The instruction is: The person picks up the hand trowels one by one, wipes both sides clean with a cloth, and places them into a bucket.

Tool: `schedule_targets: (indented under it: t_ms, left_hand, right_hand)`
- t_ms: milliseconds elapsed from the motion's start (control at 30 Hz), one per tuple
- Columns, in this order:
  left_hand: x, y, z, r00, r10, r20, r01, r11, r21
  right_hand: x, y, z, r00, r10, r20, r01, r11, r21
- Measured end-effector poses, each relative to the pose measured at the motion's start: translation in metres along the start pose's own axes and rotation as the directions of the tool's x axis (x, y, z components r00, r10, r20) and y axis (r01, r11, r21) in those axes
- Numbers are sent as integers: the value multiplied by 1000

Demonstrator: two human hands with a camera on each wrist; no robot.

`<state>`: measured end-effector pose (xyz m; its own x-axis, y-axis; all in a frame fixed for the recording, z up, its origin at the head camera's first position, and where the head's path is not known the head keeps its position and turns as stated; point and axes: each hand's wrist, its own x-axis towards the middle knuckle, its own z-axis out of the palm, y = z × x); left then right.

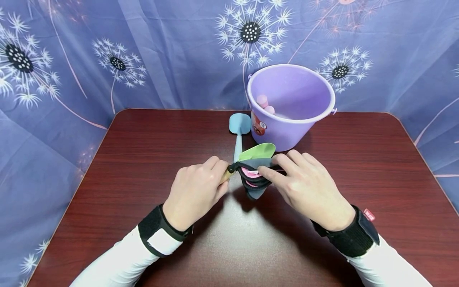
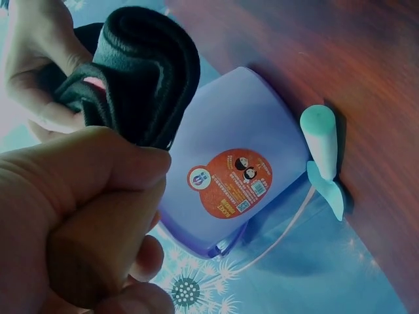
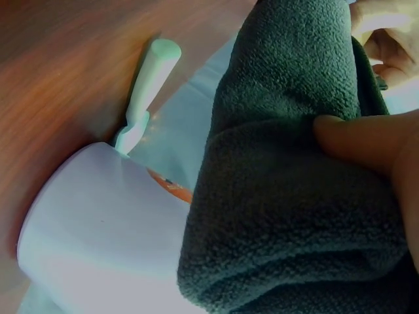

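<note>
In the head view, my left hand [image 1: 199, 189] grips a light wooden handle [image 2: 98, 242] with a black collar [image 1: 232, 168]. A green rounded blade [image 1: 261, 150] shows just beyond; whether it joins this handle is hidden. My right hand [image 1: 305, 185] pinches a folded dark grey cloth [image 3: 288, 196] with black edges, pink patches and a white strip inside the folds. The cloth bundle sits between both hands, against the collar. In the right wrist view, the thumb [image 3: 360, 137] presses on the cloth's fuzzy outer face.
A purple bucket [image 1: 283, 133] stands at the back right of the dark red wooden table [image 1: 161, 135], with small pink pieces [image 1: 262, 101] inside. Left of it lies a light blue shovel [image 1: 239, 124], its handle toward me. A blue dandelion-patterned curtain [image 1: 172, 52] hangs behind.
</note>
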<state>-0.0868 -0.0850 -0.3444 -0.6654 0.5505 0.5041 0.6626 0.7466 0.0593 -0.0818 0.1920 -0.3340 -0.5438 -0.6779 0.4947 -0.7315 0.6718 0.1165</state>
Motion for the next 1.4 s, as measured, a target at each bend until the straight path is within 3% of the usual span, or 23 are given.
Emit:
schedule_targets:
  t_ms: [200, 533, 1400]
  left_hand:
    - [-1, 2, 2, 1000, 24, 12, -24, 1000, 13]
    - [-2, 2, 1, 1000, 14, 10, -14, 1000, 3]
    - [0, -6, -10, 997, -33, -65, 32, 999, -29]
  right_hand:
    - [-1, 0, -3, 999, 31, -34, -31, 999, -12]
    - [0, 5, -5, 985, 39, -171, -46, 998, -33]
    - [-6, 30, -15, 977, 123, -172, -145, 982, -121]
